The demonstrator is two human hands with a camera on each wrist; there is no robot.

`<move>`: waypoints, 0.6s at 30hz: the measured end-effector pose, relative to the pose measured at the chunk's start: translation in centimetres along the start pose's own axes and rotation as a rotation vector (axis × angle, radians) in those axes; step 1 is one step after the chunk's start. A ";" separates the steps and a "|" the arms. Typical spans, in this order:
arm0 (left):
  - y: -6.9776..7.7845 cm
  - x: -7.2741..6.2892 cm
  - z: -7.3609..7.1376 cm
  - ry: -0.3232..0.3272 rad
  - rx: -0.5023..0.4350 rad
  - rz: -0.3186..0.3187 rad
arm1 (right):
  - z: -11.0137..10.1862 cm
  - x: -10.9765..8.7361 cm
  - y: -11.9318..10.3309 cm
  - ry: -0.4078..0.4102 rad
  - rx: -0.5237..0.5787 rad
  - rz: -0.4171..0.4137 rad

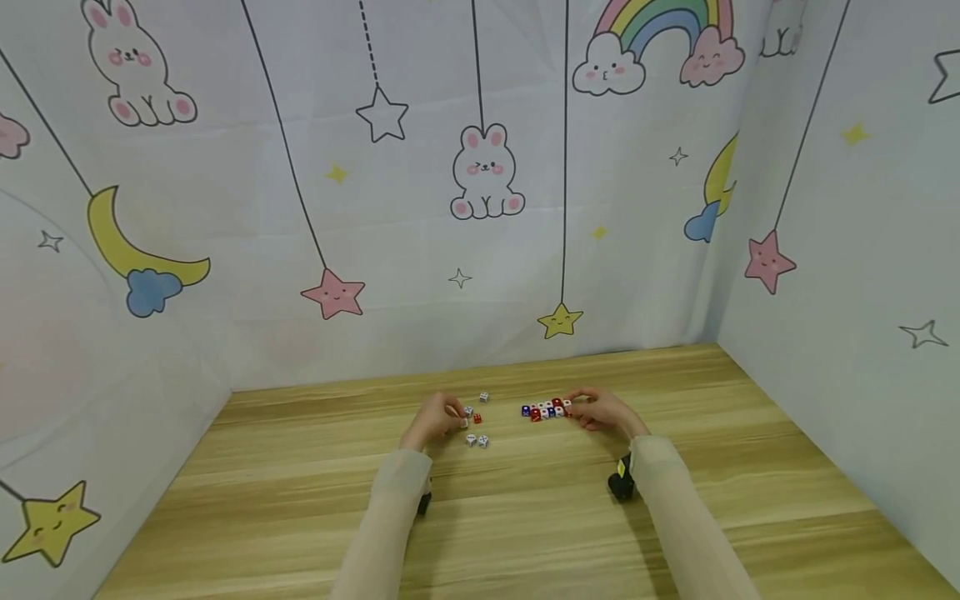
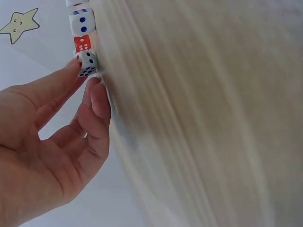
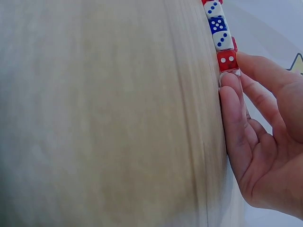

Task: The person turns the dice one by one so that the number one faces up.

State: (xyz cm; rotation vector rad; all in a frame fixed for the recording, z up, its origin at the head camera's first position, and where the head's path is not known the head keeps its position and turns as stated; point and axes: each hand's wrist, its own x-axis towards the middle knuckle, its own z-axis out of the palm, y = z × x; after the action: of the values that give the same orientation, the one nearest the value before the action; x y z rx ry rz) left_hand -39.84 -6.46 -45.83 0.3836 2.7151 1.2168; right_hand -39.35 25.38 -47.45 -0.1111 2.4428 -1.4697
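My left hand (image 1: 436,419) pinches a white die (image 2: 86,65) with blue and red dots between thumb and fingertips, low over the table. Beside those fingertips lie a red die (image 1: 477,418) and a white die (image 1: 468,411). To the right, red, white and blue dice stand packed together in a two-line block (image 1: 551,412). At the block's right end is my right hand (image 1: 606,410), its thumb and fingers gripping a red end die (image 3: 227,61). A blue die (image 1: 526,411) sits at the block's left end.
Two white dice (image 1: 477,440) lie nearer me, and another white die (image 1: 483,397) lies farther back. The wooden table (image 1: 517,517) meets a patterned cloth wall (image 1: 420,325) behind and another at the right. Each wrist wears a black camera (image 1: 622,482).
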 end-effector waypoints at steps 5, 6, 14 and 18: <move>0.3 -0.3 0.0 -0.019 0.010 -0.001 | -0.1 0.2 0.1 -0.001 0.002 0.010; 0.3 -0.3 0.0 -0.023 0.010 -0.001 | -0.1 0.2 0.1 0.001 -0.002 0.010; 0.2 -0.3 0.1 -0.026 0.018 0.017 | -0.2 0.2 0.1 0.011 -0.022 0.004; 0.2 -0.5 0.0 -0.019 0.050 0.003 | -0.1 0.1 0.0 0.009 -0.032 -0.003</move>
State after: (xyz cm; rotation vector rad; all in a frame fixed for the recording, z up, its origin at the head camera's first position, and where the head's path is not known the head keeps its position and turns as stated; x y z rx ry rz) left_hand -39.30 -6.46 -45.65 0.4033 2.7338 1.1419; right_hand -39.48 25.49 -47.44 -0.1148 2.4749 -1.4358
